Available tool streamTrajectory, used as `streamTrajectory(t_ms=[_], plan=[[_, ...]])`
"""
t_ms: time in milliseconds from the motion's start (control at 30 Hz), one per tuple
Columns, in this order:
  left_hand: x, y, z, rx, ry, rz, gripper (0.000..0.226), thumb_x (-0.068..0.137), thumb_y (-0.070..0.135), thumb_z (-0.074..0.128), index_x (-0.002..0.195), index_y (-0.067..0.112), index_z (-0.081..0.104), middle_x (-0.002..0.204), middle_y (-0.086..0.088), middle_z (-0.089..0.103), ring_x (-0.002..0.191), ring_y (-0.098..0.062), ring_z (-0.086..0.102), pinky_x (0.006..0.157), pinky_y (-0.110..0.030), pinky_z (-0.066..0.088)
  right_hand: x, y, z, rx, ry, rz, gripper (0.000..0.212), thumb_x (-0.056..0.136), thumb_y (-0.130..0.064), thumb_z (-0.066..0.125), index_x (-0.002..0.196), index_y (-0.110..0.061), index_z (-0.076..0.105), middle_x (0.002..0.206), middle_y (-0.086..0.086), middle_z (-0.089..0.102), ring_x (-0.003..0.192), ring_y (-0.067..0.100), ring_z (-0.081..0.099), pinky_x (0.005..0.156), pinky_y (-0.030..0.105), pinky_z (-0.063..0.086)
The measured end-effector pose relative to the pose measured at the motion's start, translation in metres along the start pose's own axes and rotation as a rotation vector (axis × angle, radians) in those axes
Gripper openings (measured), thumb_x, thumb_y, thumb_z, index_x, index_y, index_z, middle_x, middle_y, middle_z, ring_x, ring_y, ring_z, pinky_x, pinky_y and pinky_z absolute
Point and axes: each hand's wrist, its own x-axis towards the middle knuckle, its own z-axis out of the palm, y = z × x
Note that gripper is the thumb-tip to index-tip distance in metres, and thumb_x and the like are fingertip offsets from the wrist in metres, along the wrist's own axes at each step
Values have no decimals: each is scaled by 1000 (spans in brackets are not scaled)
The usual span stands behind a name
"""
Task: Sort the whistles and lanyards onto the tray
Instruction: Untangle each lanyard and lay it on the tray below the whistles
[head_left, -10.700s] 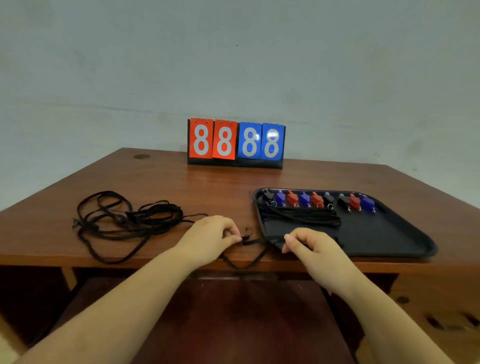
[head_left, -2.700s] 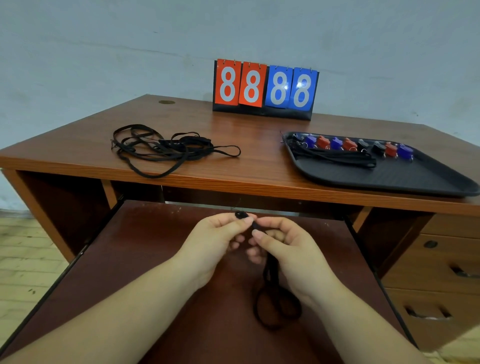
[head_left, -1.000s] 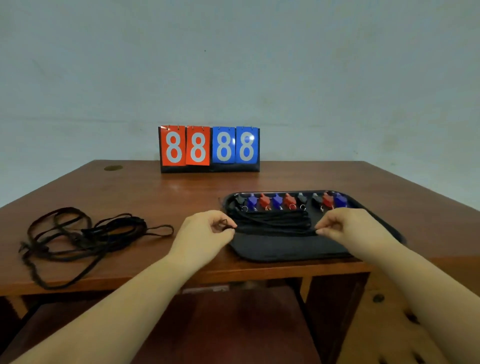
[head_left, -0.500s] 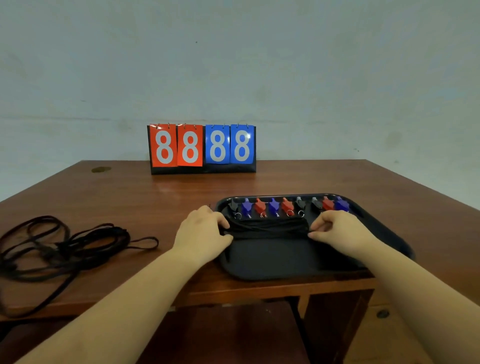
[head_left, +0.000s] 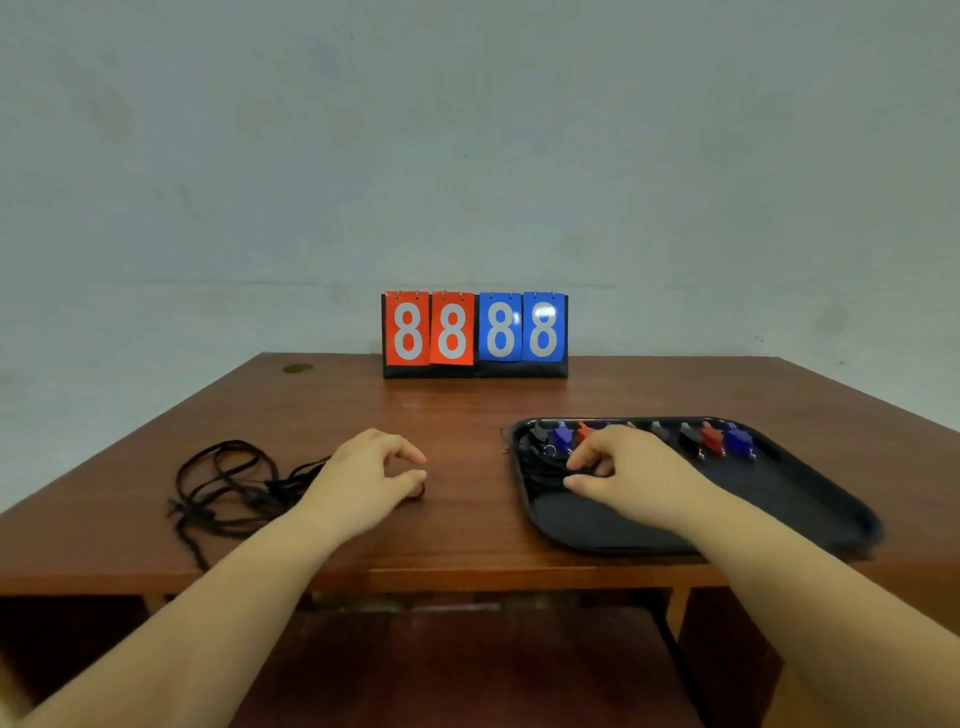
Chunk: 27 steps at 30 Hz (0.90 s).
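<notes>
1. Desk (head_left: 467, 415): brown wood, carries everything below.
2. Tray (head_left: 779, 499): black, on the desk's right half, near the front edge.
3. Scoreboard (head_left: 475, 335): at the desk's back edge, two red and two blue cards, all reading 8.
4. Loose lanyards (head_left: 228, 483): black tangle on the desk's left side, well apart from the tray.
5. Right hand (head_left: 628, 475): over the tray's left end; grip curled down onto the bundled lanyards (head_left: 535, 467) lying there. Whether the fingers pinch the cord or only rest on it, cannot tell.
6. Left hand (head_left: 363, 480): on the desk between the tangle and the tray; grip loosely curled, thumb and forefinger close together. A small dark bit shows at the fingertips; cannot tell if it is held.
7. Whistles (head_left: 722, 441): red, blue and black, in a row along the tray's far edge, partly hidden by the right hand.
</notes>
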Motion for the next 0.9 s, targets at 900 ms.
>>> streamTrajectory(t_ms=[900], plan=[[-3, -55, -2, -178, -221, 196, 48, 89, 39, 58, 132, 43, 38, 122, 12, 59, 115, -3, 52, 100, -28, 41, 52, -103, 70, 719, -199, 2, 17, 80, -11, 71, 96, -8, 68, 73, 4, 71, 58, 5, 64, 60, 16, 54]])
